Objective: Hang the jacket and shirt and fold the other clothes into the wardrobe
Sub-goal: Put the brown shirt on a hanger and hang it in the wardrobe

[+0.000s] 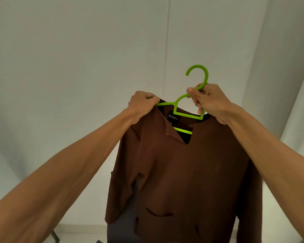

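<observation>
Below the right hand [207, 102], a brown jacket [182, 172] is hanging from a green hanger [188, 116], held up in front of a pale wall [77, 50]. The right hand is gripping the hanger's neck, fingers and thumb curled round it just under the hook [201, 72], which is standing free above the fist. The left hand [142, 106] is pinching the jacket's shoulder cloth together with the end of the hanger arm beneath it. Beside the right grip the cloth is lying over the hanger arm. Beside the left grip the collar is folding back and a stretch of the arm is showing bare, so the seating there is judged incomplete.

Step in hand: dressing the jacket onto the hanger, near its end. The next move is calling for the left hand to draw the shoulder fully over the arm end and let go, with the right hand carrying the weight at the neck. The hook then needs presenting to a wardrobe rail; no rail is in view, so its direction cannot be told.
</observation>
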